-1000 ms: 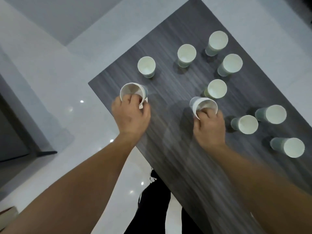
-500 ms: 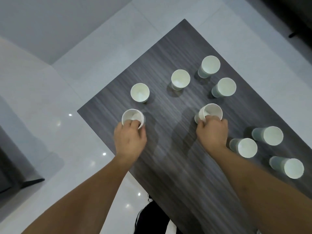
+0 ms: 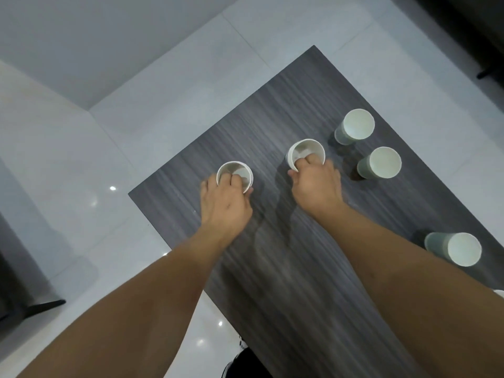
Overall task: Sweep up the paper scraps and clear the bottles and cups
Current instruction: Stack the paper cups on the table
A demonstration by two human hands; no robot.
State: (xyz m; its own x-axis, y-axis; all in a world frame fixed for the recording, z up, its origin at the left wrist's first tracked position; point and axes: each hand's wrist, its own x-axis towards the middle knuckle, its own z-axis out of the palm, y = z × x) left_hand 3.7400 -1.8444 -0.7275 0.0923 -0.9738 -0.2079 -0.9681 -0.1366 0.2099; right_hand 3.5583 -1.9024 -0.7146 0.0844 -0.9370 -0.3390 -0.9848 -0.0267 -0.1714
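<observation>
Left hand has its grip closed on an upright white cup, mouth up, fingers inside the rim, on the dark bench. Right hand likewise clasps another cup. Three empty cups stand farther right.

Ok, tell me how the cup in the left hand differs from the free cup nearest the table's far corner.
The left-hand cup is gripped, the left hand having fingers hooked over its rim; the far-corner cup stands untouched. The left-hand cup sits near the table's left edge; the far-corner cup is on the right side. The left-hand cup shows mostly its inside; the far-corner cup also shows its greenish wall. Both are pale paper cups, mouths up.
</observation>
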